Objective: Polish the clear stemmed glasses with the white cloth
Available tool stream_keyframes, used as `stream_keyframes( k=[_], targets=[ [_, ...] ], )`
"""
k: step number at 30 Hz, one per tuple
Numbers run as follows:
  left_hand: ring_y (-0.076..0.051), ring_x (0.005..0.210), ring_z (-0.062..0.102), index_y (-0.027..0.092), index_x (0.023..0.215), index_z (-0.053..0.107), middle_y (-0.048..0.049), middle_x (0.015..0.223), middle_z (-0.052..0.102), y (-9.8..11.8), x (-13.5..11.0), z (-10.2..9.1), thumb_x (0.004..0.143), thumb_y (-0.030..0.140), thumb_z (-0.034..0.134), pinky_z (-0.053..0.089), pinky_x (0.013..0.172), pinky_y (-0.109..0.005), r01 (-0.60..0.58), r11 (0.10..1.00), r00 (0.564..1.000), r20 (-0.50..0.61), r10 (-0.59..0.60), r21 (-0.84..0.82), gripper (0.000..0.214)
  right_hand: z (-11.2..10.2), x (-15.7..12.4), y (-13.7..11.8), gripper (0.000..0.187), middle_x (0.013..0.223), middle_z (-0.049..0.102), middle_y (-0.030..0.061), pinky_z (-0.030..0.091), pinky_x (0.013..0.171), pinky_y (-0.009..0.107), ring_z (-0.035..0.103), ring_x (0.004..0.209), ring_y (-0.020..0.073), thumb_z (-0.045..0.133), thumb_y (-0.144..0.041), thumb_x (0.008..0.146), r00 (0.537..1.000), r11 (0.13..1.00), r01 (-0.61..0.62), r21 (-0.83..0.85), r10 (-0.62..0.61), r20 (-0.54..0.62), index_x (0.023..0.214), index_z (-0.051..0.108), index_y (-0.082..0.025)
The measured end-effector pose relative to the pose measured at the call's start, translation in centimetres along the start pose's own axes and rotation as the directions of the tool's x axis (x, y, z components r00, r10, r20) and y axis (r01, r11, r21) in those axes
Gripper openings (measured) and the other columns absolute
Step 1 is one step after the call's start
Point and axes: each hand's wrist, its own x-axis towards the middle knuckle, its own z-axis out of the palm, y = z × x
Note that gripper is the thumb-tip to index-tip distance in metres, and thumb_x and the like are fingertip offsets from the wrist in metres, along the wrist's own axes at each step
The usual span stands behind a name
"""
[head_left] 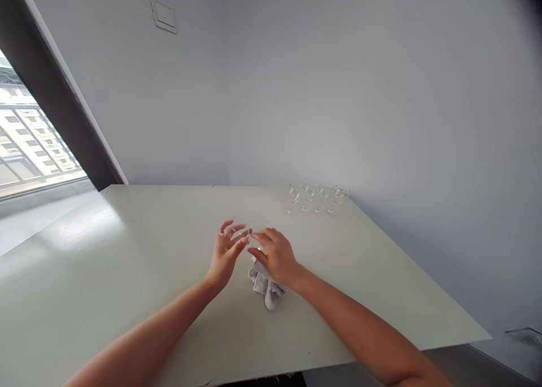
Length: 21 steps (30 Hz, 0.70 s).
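Observation:
My left hand [226,250] is raised over the middle of the pale table [127,263], fingers curled around a small clear glass [248,241] that is hard to make out. My right hand [275,256] meets it from the right, fingers closed on a crumpled white cloth [266,286] that hangs below the palm and touches the table. The cloth is pressed against the glass between the two hands.
Several small clear glasses [317,198] stand in a row at the table's far right, close to the grey wall. A window [29,144] fills the left side. The table's right edge runs diagonally toward the near right corner.

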Motion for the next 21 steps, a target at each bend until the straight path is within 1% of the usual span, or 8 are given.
stream_keyframes(
  k=[3, 6, 9, 12, 14, 16, 19, 21],
  targets=[
    [-0.023, 0.111, 0.051, 0.029, 0.115, 0.033, -0.0072, 0.119, 0.047, 0.0, -0.6, 0.5, 0.071, 0.029, 0.066, 0.041, 0.093, -0.038, 0.014, 1.0, 0.999, 0.037, -0.014, 0.006, 0.055, 0.5, 0.7, -0.6, 0.029, 0.09, 0.061, 0.0069, 0.042, 0.068, 0.03, 0.056, 0.077, 0.0178, 0.043, -0.037, 0.087, 0.993, 0.999, -0.043, -0.016, 0.044, 0.11, 0.105, 0.056, -0.019],
    [-0.024, 0.117, 0.045, 0.033, 0.124, 0.026, -0.0098, 0.135, 0.032, 0.1, -0.7, 0.7, 0.072, 0.03, 0.065, 0.042, 0.091, -0.039, 0.031, 0.999, 0.992, 0.119, -0.034, 0.028, 0.065, 0.8, 1.0, -0.3, 0.02, 0.092, 0.06, 0.003, 0.042, 0.065, 0.025, 0.056, 0.074, 0.0134, 0.047, -0.03, 0.085, 0.984, 0.992, -0.114, 0.061, 0.104, 0.147, 0.1, 0.056, -0.021],
    [-0.026, 0.125, 0.035, 0.038, 0.133, 0.012, -0.0095, 0.145, 0.015, -1.1, -0.6, 0.4, 0.075, 0.033, 0.061, 0.039, 0.095, -0.041, 0.034, 0.995, 0.977, 0.209, -0.053, 0.094, 0.076, 1.0, 0.9, 1.0, 0.014, 0.087, 0.058, 0.0008, 0.042, 0.065, 0.023, 0.055, 0.07, 0.0111, 0.052, -0.024, 0.078, 0.98, 0.97, -0.191, 0.154, 0.178, 0.093, 0.091, 0.057, -0.02],
    [-0.026, 0.129, 0.028, 0.035, 0.137, 0.006, -0.0106, 0.145, 0.017, -3.2, -0.8, -0.2, 0.077, 0.04, 0.057, 0.03, 0.101, -0.043, -0.008, 0.952, 0.958, 0.276, -0.081, 0.306, 0.079, 1.3, 1.1, 3.4, 0.014, 0.077, 0.058, -0.0003, 0.043, 0.064, 0.023, 0.054, 0.065, 0.0109, 0.053, -0.025, 0.075, 0.938, 0.904, -0.334, 0.265, 0.346, -0.001, 0.086, 0.056, -0.019],
    [-0.028, 0.127, 0.03, 0.032, 0.138, 0.012, -0.0111, 0.142, 0.026, -4.3, -1.1, -0.6, 0.075, 0.045, 0.058, 0.028, 0.102, -0.045, -0.079, 0.849, 0.915, 0.376, -0.146, 0.523, 0.079, 1.5, 1.8, 5.5, 0.014, 0.072, 0.057, -0.001, 0.045, 0.063, 0.024, 0.054, 0.063, 0.0113, 0.053, -0.028, 0.074, 0.877, 0.833, -0.443, 0.332, 0.48, -0.035, 0.084, 0.055, -0.018],
    [-0.029, 0.127, 0.03, 0.033, 0.136, 0.025, -0.0086, 0.139, 0.033, -4.7, -1.5, -0.6, 0.07, 0.046, 0.062, 0.025, 0.103, -0.047, -0.237, 0.691, 0.836, 0.505, -0.212, 0.683, 0.077, 1.8, 2.7, 7.8, 0.014, 0.07, 0.056, -0.0011, 0.046, 0.058, 0.025, 0.054, 0.058, 0.0114, 0.052, -0.029, 0.073, 0.824, 0.776, -0.515, 0.364, 0.566, -0.041, 0.082, 0.054, -0.018],
    [-0.03, 0.129, 0.025, 0.034, 0.128, 0.041, -0.005, 0.14, 0.032, -4.3, -2.0, -0.4, 0.068, 0.046, 0.064, 0.02, 0.106, -0.047, -0.459, 0.491, 0.732, 0.628, -0.264, 0.741, 0.066, 2.3, 4.0, 10.7, 0.015, 0.071, 0.055, 0.0, 0.044, 0.046, 0.024, 0.052, 0.052, 0.0108, 0.05, -0.03, 0.074, 0.779, 0.731, -0.568, 0.379, 0.626, -0.039, 0.082, 0.053, -0.018],
    [-0.03, 0.129, 0.025, 0.033, 0.125, 0.045, -0.0055, 0.14, 0.032, -4.0, -2.1, -0.2, 0.068, 0.047, 0.063, 0.021, 0.106, -0.047, -0.501, 0.435, 0.714, 0.641, -0.282, 0.748, 0.061, 2.9, 4.7, 12.0, 0.014, 0.073, 0.055, 0.0008, 0.043, 0.043, 0.023, 0.052, 0.05, 0.0103, 0.05, -0.029, 0.073, 0.748, 0.7, -0.598, 0.392, 0.662, -0.041, 0.082, 0.052, -0.017]
  ],
)
